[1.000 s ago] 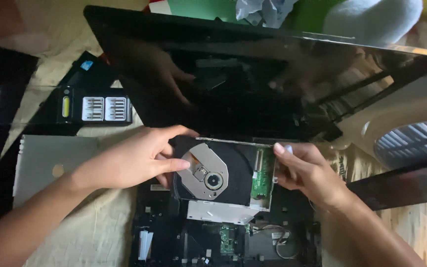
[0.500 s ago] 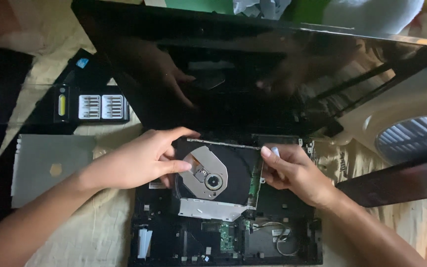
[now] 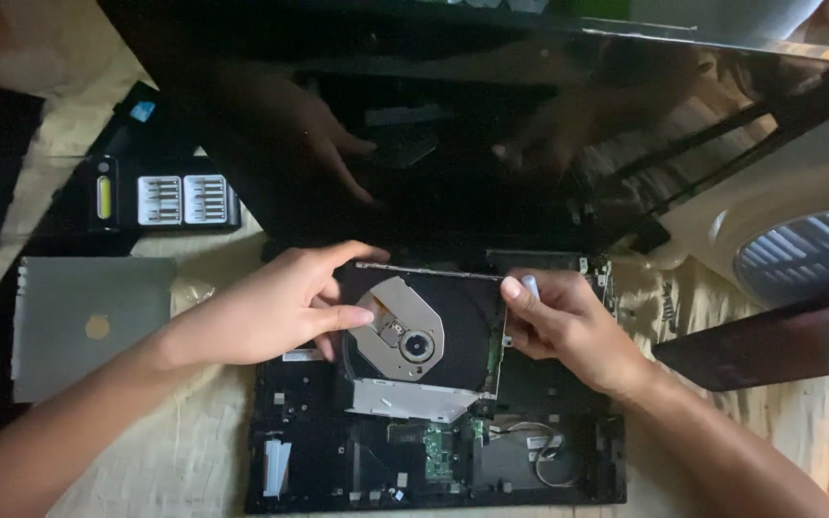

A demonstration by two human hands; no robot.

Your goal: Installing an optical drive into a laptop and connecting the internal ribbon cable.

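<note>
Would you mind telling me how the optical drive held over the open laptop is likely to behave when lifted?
The optical drive looks like a thin, flat metal-cased slab, so probably stiff and light. Its exposed spindle and lens side faces up, so it is likely fragile there. The left hand and right hand hold its edges, which suits it.

Can't really see the left edge of the optical drive, the left hand covers it, and the right hand hides the right edge. Laptop base is cut off at the bottom, and the bits in the screwdriver bit set are too tiny to tell apart.
</note>
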